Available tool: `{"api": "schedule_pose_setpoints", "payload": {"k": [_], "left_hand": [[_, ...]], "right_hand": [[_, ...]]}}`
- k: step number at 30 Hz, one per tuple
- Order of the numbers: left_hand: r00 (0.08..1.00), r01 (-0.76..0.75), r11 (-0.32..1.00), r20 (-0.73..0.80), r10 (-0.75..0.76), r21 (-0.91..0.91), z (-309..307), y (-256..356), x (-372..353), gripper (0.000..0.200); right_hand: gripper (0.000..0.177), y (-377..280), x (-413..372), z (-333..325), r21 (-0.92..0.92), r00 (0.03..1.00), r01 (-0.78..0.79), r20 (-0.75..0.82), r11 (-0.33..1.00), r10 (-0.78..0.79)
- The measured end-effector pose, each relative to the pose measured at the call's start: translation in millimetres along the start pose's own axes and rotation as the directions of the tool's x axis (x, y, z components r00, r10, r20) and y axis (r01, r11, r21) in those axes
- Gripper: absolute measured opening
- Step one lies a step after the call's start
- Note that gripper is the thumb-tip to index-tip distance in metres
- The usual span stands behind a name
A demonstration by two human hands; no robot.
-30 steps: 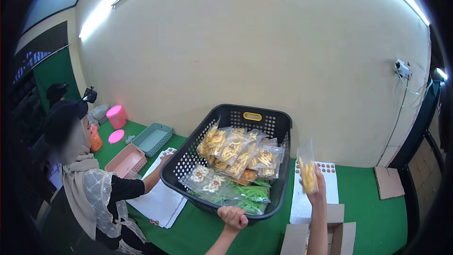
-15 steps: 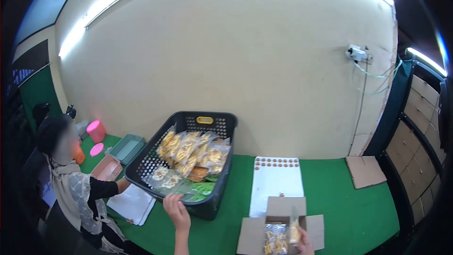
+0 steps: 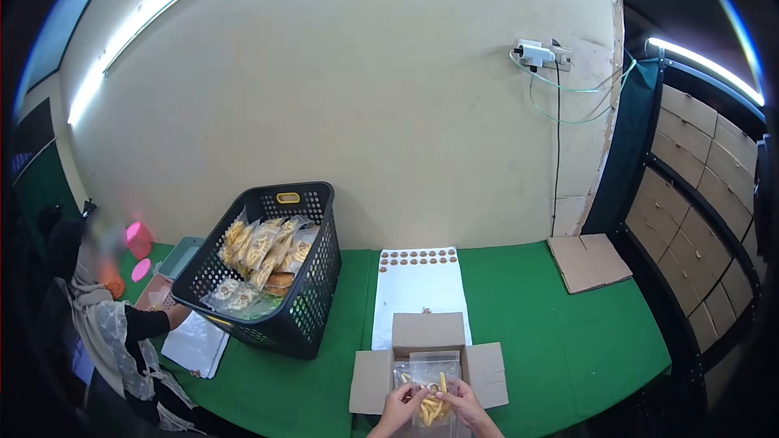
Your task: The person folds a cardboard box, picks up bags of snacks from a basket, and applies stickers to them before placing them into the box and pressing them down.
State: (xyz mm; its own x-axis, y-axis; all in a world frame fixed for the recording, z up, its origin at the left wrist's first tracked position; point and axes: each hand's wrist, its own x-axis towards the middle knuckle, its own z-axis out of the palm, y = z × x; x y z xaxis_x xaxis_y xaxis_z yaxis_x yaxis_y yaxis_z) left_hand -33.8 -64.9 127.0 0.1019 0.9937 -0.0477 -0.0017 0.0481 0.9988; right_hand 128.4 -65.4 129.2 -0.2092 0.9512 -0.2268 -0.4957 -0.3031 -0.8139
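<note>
- Holding a clear bag (image 3: pixel 431 389) of yellow sticks between both hands, at the very bottom of the view.
- Gripping its left side with the left hand (image 3: pixel 398 405), fingers curled tight on the plastic.
- Gripping its right side with the right hand (image 3: pixel 469 402), fingers likewise clenched on the plastic, thumb near the top middle.
- Held roughly upright inside the open box (image 3: pixel 428 332), between the spread flaps; whether resting on the box floor, cannot tell.
- Lying just beyond the box on the green table (image 3: pixel 535 341): a white sheet (image 3: pixel 420 296), with a row of brown stickers along its far edge.
- Standing left of the sheet: a black basket (image 3: pixel 312 308), tipped toward the left and full of packs (image 3: pixel 260 247), yellow ones higher, paler ones lower.
- Sitting at the far left: another person (image 3: pixel 105 324), one forearm reaching to the basket's low corner, above a stack of paper (image 3: pixel 195 345).
- Behind that person: a pink tub (image 3: pixel 138 239).
- Lying right of the sheet, well apart, against the wall: flat cardboard (image 3: pixel 588 261).
- Fixed high on the wall: a socket (image 3: pixel 535 53), with a cable hanging down.
</note>
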Motion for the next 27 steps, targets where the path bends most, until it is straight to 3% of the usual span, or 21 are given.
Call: {"api": "schedule_pose_setpoints", "payload": {"k": [3,6,12,15,19,21,24,27], "left_hand": [[0.996,-0.087,0.981,-0.019,0.091,0.174,16.2,14.9,-2.3,0.019],[0.993,-0.120,0.993,-0.015,0.120,-0.014,28.5,-15.3,-4.8,0.019],[0.984,0.173,0.974,-0.016,-0.177,-0.149,29.6,-69.8,-2.9,0.020],[0.990,0.074,0.997,-0.123,-0.073,0.006,38.6,-39.7,-11.8,0.028],[0.969,0.017,0.988,-0.241,-0.054,-0.151,41.1,-67.7,-1.7,0.022],[0.967,-0.008,0.987,-0.251,-0.033,-0.159,42.3,-63.8,-3.9,0.019],[0.971,-0.077,0.997,-0.231,0.070,-0.023,45.9,-31.6,-7.5,0.017],[0.973,-0.001,1.000,-0.229,0.002,0.002,48.1,-52.3,-5.3,0.016]], "right_hand": [[0.023,-25.6,-13.8,-0.8,-0.054,1.000,-0.013,-0.011,0.998,0.012],[0.018,-20.4,-13.5,-12.7,-0.193,1.000,-0.003,0.003,0.981,0.004],[0.013,-1.6,-10.6,-22.5,-0.218,0.996,0.082,0.039,0.972,-0.075],[0.022,-12.7,-10.6,-23.7,-0.573,0.993,0.042,0.112,0.818,0.028],[0.026,-4.7,-9.4,-2.0,-0.226,0.986,0.165,0.027,0.960,-0.163],[0.027,0.6,-6.5,-1.5,-0.255,0.984,0.166,-0.022,0.953,-0.177],[0.026,2.1,-5.6,-4.7,-0.403,0.983,0.139,-0.057,0.905,-0.177],[0.024,4.0,-8.3,-8.0,-0.392,0.975,0.134,-0.110,0.910,-0.191]]}}
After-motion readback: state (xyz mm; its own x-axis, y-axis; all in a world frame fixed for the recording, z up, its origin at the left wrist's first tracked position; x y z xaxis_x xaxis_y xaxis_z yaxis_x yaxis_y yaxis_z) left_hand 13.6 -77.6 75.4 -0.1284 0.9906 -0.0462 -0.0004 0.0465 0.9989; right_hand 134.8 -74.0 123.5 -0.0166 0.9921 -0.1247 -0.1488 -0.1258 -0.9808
